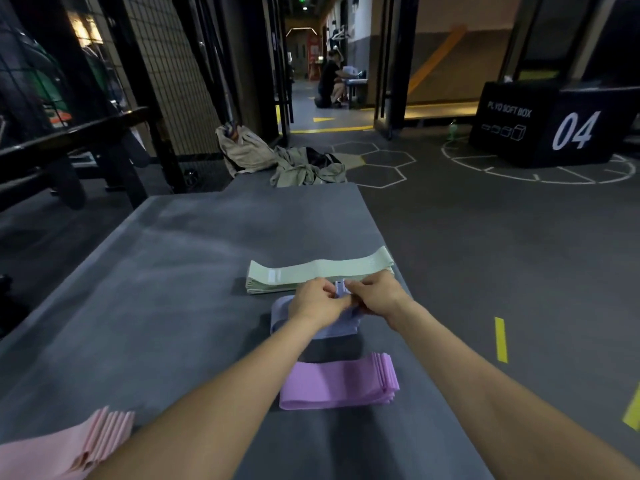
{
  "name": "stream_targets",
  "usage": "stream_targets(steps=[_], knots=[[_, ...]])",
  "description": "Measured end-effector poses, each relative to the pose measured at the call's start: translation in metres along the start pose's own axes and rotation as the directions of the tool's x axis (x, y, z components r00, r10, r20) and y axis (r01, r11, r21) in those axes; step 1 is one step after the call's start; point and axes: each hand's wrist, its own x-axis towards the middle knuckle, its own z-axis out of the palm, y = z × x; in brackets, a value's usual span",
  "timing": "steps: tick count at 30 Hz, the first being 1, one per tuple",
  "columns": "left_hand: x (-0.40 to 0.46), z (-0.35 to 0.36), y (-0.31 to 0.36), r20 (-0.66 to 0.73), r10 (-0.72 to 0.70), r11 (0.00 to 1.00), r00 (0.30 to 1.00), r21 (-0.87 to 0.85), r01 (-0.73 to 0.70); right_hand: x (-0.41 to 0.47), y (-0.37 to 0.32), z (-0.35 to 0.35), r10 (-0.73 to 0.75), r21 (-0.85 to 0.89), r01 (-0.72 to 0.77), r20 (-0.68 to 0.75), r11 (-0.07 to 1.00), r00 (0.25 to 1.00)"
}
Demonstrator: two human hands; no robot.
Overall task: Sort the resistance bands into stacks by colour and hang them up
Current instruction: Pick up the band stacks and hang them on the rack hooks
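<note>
Gym flooring surrounds a grey mat (166, 271) where the left hand (317, 301) and right hand (374, 296) pinch lavender-blue bands (332, 327) near its right edge. Soft, limp loops (best pinched at the ends). Green stack (322, 271) beyond, purple stack (337, 386) nearer.

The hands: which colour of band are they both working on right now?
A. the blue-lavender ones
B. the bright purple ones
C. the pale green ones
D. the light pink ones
A. The left hand and right hand both pinch the blue-lavender bands, while the green stack, purple stack and pink stack lie untouched on the grey mat.
</note>
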Motion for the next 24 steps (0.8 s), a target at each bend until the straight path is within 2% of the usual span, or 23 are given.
stream_targets(steps=[2, 5, 10, 13, 20, 24], knots=[[-0.001, -0.002, -0.008, 0.087, 0.026, 0.999, 0.996, 0.019, -0.028, 0.0, 0.002, 0.001, 0.034, 0.002, -0.034, -0.017, 0.999, 0.999], [-0.004, -0.01, -0.02, 0.158, 0.085, 0.994, 0.984, 0.059, -0.095, -0.001, 0.005, 0.002, 0.033, -0.152, -0.05, -0.107, 0.987, 0.994], [-0.009, -0.024, -0.042, 0.156, 0.177, 0.939, 0.972, 0.268, -0.214, -0.008, 0.008, 0.003, 0.053, -0.318, -0.108, -0.175, 0.942, 0.983], [-0.01, -0.024, -0.049, 0.163, 0.221, 0.907, 0.962, 0.329, -0.264, -0.011, 0.011, 0.004, 0.033, -0.366, -0.101, -0.187, 0.925, 0.982], [-0.006, -0.016, -0.046, 0.117, 0.273, 0.885, 0.955, 0.359, -0.297, -0.012, 0.009, 0.005, -0.07, -0.42, -0.012, -0.178, 0.907, 0.982], [-0.007, -0.007, -0.04, 0.136, 0.295, 0.895, 0.946, 0.309, -0.323, -0.009, 0.014, 0.004, -0.045, -0.404, -0.037, -0.19, 0.914, 0.981]])
